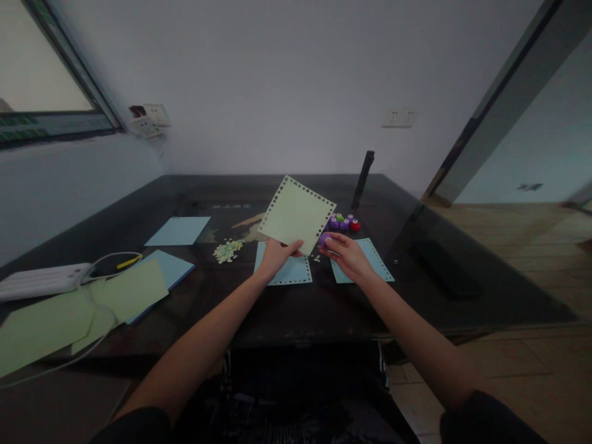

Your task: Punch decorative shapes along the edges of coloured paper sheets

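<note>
Raised above the table, a pale green sheet of paper [298, 213] has small shapes punched along its edges. My left hand [281, 256] pinches its lower edge. In my right hand [346, 254] is a purple craft punch [325, 239], held at the sheet's right edge. Beneath my hands lie two blue sheets with punched borders, a left one [289, 272] and a right one [377, 262]. Several small craft punches [343, 222] in purple, green and red stand just beyond my right hand. Left of the sheet is a pile of punched-out paper bits [227, 250].
A plain blue sheet [179, 231] lies at the left. Nearer are loose green sheets [134, 290], a white power strip [44, 280] and its cable. At the right lie a dark flat object [444, 268] and, farther back, an upright black stick-like object [363, 179].
</note>
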Demonstrator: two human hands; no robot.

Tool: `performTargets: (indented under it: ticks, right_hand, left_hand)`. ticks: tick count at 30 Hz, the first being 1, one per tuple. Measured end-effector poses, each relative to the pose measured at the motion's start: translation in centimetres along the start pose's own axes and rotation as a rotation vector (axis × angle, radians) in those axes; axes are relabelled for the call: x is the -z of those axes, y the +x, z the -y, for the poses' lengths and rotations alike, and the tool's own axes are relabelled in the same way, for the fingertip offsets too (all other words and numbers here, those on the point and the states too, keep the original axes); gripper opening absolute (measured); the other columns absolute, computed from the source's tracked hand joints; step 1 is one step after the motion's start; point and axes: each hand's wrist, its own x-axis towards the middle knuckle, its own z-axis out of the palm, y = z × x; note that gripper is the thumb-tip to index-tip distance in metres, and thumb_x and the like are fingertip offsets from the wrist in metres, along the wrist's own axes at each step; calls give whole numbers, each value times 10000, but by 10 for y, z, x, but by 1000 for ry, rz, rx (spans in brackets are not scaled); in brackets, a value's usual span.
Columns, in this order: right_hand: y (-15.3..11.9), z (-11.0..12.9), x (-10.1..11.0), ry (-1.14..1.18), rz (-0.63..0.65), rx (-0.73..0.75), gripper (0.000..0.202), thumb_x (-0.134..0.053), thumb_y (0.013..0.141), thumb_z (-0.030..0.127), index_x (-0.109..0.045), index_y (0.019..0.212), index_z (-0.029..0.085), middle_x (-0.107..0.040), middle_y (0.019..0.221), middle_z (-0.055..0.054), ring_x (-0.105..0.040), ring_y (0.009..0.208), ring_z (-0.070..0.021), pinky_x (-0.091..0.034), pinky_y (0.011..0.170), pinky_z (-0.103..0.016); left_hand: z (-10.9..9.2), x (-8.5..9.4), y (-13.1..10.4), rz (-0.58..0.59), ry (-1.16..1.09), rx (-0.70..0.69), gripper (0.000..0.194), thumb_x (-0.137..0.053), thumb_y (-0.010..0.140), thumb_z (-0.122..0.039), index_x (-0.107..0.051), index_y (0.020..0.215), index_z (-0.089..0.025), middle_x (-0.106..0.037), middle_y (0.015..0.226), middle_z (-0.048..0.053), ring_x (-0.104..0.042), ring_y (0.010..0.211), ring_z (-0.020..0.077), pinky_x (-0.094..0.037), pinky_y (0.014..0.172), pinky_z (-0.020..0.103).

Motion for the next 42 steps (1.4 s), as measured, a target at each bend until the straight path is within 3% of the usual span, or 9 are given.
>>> performTargets:
  ticks: [9,18,23,28,37,42]
  right_hand:
    - [-2,-7,-1,-17,12,23,386,-849,540,286,-650,857,190,-688,785,-11,-657,733,-146,-527,810,-357]
    - [-4,-11,-3,-44,-2,13,396,-854,481,237,-658,822,188,-690,797,-14,-626,734,-133,-486,774,-302]
    - [-5,-13,-5,-108,-1,14,378,-844,487,234,-660,814,194,-690,788,-10,-626,741,-141,-469,807,-319]
    - [-6,-14,-7,-134,-2,-2,373,-845,477,248,-656,793,190,-689,770,-5,-622,714,-136,-470,789,-313]
    - [-10,-12,-10,-141,2,-11,327,-836,504,238,-650,769,195,-670,743,2,-599,669,-126,-463,726,-299]
    - [-12,-9,-11,-138,1,-10,310,-834,526,272,-652,763,187,-680,768,-9,-601,670,-124,-457,637,-264]
  left_hand:
    - [-5,-2,-3,50,10,-4,212,-694,717,-229,-642,858,-80,-701,631,60,-656,541,162,-545,569,249]
    - [-10,-4,-7,81,140,-68,91,-686,699,-171,-618,680,-115,-678,586,47,-640,547,151,-524,594,245]
    - [-7,-7,-9,119,186,-100,74,-666,717,-197,-627,719,-134,-662,564,21,-612,524,139,-530,625,261]
    - [-9,-8,-12,132,213,-45,79,-643,742,-221,-643,739,-142,-688,616,26,-634,572,152,-529,664,273]
    - [-13,-8,-14,139,235,-8,164,-640,745,-216,-630,586,-174,-646,548,8,-617,589,154,-502,709,267]
    - [-18,-9,-17,117,200,27,123,-661,722,-189,-639,601,-177,-636,527,2,-610,572,157,-514,671,262]
